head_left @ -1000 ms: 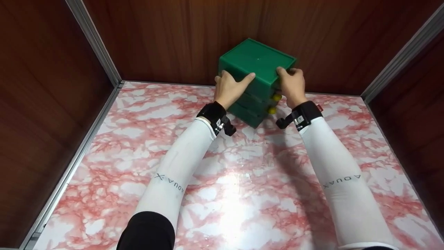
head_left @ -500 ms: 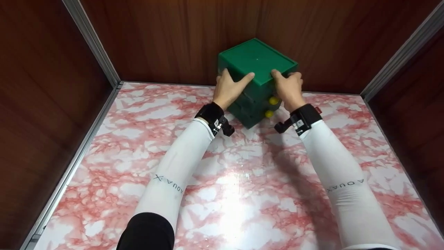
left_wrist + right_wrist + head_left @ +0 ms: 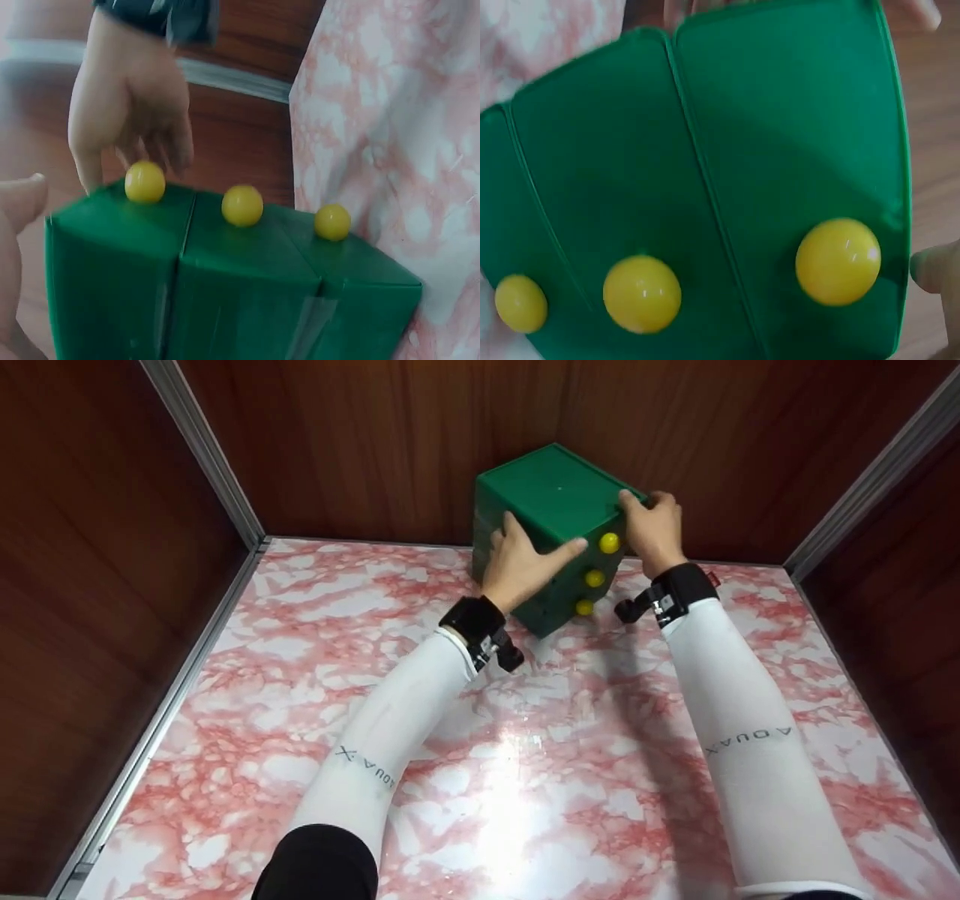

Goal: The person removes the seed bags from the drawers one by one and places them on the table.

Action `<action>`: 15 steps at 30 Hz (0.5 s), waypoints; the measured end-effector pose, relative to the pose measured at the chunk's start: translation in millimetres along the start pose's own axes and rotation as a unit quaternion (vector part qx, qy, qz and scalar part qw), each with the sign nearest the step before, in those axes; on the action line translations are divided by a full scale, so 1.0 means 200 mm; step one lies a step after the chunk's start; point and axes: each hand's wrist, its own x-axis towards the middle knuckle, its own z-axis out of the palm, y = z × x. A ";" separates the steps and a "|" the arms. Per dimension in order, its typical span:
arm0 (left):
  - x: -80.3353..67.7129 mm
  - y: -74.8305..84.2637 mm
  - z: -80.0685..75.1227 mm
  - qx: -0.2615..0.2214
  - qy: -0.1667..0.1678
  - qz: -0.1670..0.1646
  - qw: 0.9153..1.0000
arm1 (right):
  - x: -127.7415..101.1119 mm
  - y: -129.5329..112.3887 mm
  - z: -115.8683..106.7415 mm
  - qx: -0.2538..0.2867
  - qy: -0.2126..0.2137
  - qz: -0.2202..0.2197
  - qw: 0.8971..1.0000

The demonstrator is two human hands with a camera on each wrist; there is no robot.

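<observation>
The left hand [image 3: 525, 566] is spread by the green box [image 3: 559, 487]; the right hand [image 3: 655, 529] touches its right edge, can't tell if gripping. Far wall [image 3: 390, 442] behind.

A green three-drawer cabinet [image 3: 559, 499] stands upright near the wood-grain back panel [image 3: 375, 450], turned at an angle to it, its stacked drawers [image 3: 780, 112] closed, each bearing one glossy round yellow knob [image 3: 838, 262].

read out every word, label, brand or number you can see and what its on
"AQUA X": left sleeve, upside down in the head view.
"AQUA X": right sleeve, also upside down.
Red tag on the right wristband: too small to read.
Green drawer box: no text on the visible faces.
</observation>
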 end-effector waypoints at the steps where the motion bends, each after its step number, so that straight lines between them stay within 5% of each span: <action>1: -0.01 0.00 0.00 0.012 0.003 0.003 1.000 | 0.01 0.01 0.00 0.007 -0.001 -0.005 1.000; 7: 0.00 -0.02 0.00 0.051 0.018 0.019 0.998 | 0.03 0.04 0.01 0.015 -0.002 -0.021 1.000; 15: 0.06 -0.15 -0.09 -0.007 -0.022 0.060 0.998 | -0.02 0.07 0.01 0.008 -0.010 -0.032 0.999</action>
